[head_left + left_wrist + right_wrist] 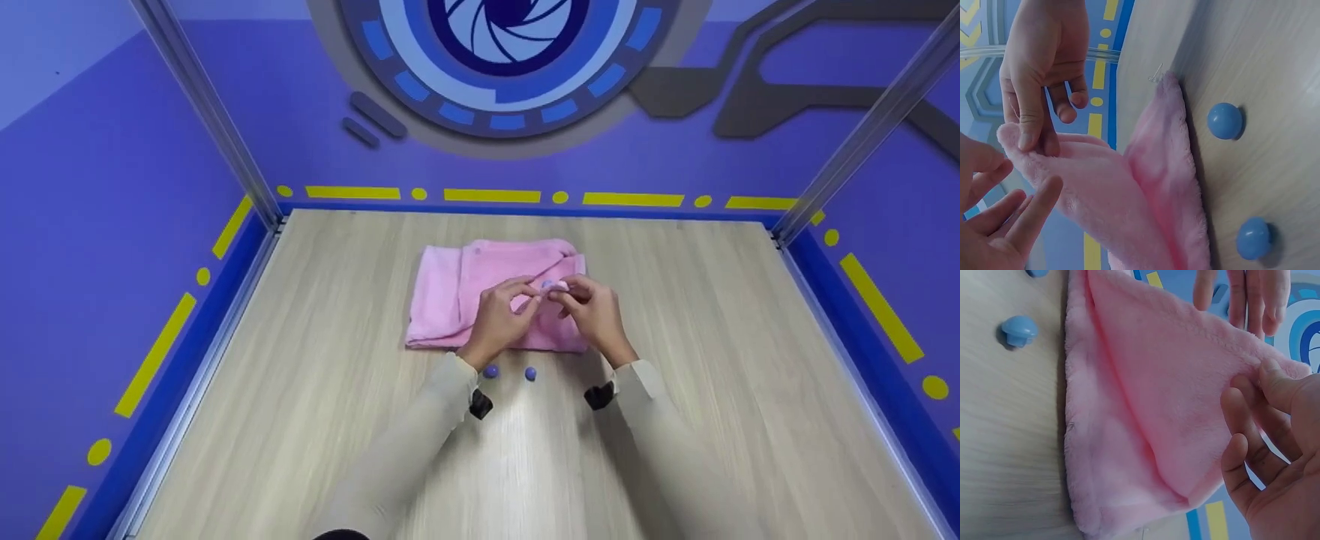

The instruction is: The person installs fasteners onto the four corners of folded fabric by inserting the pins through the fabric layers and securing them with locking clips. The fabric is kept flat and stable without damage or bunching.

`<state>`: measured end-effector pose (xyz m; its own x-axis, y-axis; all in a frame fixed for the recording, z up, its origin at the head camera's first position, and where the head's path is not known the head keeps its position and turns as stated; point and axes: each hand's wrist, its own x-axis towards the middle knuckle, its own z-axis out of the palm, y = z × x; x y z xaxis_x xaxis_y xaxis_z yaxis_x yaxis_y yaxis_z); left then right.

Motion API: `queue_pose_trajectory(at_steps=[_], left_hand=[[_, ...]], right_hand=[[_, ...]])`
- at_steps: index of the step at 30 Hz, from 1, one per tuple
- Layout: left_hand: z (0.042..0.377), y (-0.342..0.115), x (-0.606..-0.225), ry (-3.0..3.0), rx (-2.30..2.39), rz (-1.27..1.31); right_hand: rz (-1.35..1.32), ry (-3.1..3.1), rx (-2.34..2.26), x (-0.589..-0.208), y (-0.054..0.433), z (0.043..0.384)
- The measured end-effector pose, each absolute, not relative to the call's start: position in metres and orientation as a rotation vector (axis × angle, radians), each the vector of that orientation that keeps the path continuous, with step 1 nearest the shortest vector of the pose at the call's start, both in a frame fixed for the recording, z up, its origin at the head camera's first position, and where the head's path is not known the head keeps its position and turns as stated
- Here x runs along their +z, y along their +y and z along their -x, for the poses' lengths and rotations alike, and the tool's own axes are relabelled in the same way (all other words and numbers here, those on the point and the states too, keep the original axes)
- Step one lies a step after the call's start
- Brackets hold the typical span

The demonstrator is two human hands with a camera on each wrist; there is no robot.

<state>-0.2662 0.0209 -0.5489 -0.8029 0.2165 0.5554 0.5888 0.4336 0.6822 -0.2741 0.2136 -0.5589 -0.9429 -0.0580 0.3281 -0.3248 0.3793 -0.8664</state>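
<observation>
A folded pink plush blanket lies on the table, its near right corner lifted. My right hand pinches that raised corner between thumb and fingers; the fluffy fabric slopes down from it in the right wrist view. Close beside the corner, my left hand has thumb and index fingertips near each other. A small blue-purple spot shows between the two hands; I cannot tell whether the left fingers hold it. Two blue mushroom-shaped pieces, one left and one right, lie in front of the blanket.
The pale wood-grain table is walled at the back and both sides by blue-purple panels with yellow marks. Metal posts stand at the back corners. A dark wrist camera sits below the right sleeve.
</observation>
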Motion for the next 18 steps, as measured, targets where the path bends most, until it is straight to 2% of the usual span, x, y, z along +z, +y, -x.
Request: queue_pose_trajectory(at_steps=[9, 18], left_hand=[[0.264, 0.017, -0.558, -2.38, -1.316, 0.861], [0.274, 0.011, -0.549, -2.328, -1.268, 0.809]], right_hand=[[-0.373, -2.333, 1.624, -0.556, 0.213, 0.276], [-0.363, -2.356, 1.575, -0.556, 0.216, 0.273]])
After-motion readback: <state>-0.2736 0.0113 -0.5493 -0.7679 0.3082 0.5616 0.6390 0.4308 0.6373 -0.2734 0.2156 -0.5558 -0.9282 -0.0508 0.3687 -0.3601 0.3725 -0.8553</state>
